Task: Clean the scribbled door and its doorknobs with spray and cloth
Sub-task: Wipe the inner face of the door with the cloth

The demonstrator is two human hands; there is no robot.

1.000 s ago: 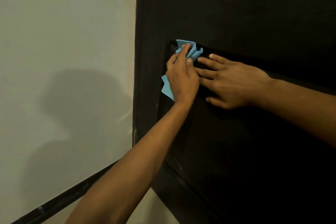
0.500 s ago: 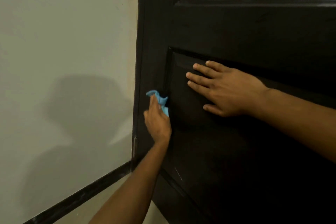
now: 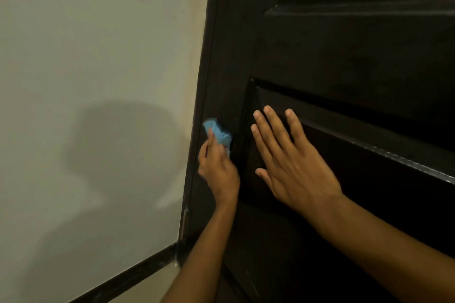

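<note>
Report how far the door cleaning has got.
Done: no scribbles show on the dark door, though it is dim. In hand: the left hand rubs the blue cloth along the door's left edge; the right hand lies flat on the panel. Left: doorknobs and spray, neither in view.

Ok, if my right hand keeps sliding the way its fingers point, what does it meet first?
Probably the raised moulding along the top of the sunken panel. The right hand lies flat on the door, fingers pointing up and slightly left; nothing else shows in that line.
</note>
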